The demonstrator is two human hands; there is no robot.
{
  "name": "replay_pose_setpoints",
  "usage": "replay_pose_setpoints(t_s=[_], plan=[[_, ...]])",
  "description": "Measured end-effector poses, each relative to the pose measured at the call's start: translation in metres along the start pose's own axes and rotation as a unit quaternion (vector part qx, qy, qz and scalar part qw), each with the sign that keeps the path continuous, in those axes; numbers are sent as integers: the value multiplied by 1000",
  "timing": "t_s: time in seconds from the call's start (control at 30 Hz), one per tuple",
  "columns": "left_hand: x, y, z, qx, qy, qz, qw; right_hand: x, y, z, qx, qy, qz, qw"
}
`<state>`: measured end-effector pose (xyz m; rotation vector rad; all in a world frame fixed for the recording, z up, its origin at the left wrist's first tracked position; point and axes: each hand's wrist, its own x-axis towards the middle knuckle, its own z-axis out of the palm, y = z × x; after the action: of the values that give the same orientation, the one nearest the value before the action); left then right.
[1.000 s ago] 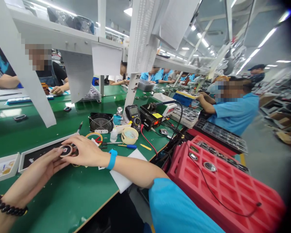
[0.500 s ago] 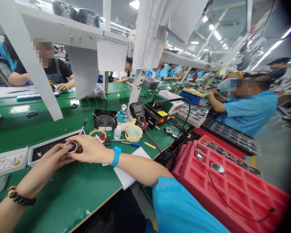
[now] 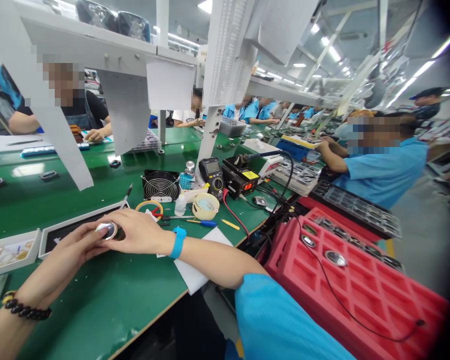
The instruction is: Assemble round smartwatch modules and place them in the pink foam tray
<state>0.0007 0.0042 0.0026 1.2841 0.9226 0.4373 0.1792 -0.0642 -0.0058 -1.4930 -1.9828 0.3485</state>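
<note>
1. So the disc [image 3: 111, 231] is up in both hands, over the counter [image 3: 82, 310] and in front of the black-lined tray [image 3: 72, 226].
2. Left hand [image 3: 70, 252] (the one with the bead bracelet [image 3: 28, 311]): grip is closed on the disc's near-left side, thumb lying over the face. A second ago that thumb was more at the edge.
3. Right hand [image 3: 137, 232], blue wristband [image 3: 178, 242] on the wrist: grip is clamped on the disc's other side, fingers curled round. Same hold as half a second ago.
4. Biggest change is the face: it was black with a small reddish square a second ago, then dark bluish, and now it's got a bright, pale shine.
5. Stuff nearby hasn't budged: pen [image 3: 126, 196] leaning at the tray's far corner, ring box [image 3: 7, 269] just left of the tray, fan [image 3: 160, 186] and meter [image 3: 212, 177] further back.
6. Red tray [image 3: 322, 292] sits off to the right, black cable still draped across it.
</note>
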Motion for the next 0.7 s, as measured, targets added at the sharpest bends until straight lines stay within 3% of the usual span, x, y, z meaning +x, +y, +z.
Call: replay_pose_setpoints(t_s=[0.2,0.3,0.47,0.57,0.7], plan=[[1,1,-2,40,34,47,998,2,1,-1,133,7,63,989],[3,2,-6,99,67,69,990,9,11,7,265,0,139,954],[2,5,-7,229,101,88,964,18,28,22,406,-85,199,888],[2,-1,-6,348,113,175,914,18,28,25,429,-67,223,873],[2,-13,-7,530,189,263,784,15,22,24,398,-24,206,894]])
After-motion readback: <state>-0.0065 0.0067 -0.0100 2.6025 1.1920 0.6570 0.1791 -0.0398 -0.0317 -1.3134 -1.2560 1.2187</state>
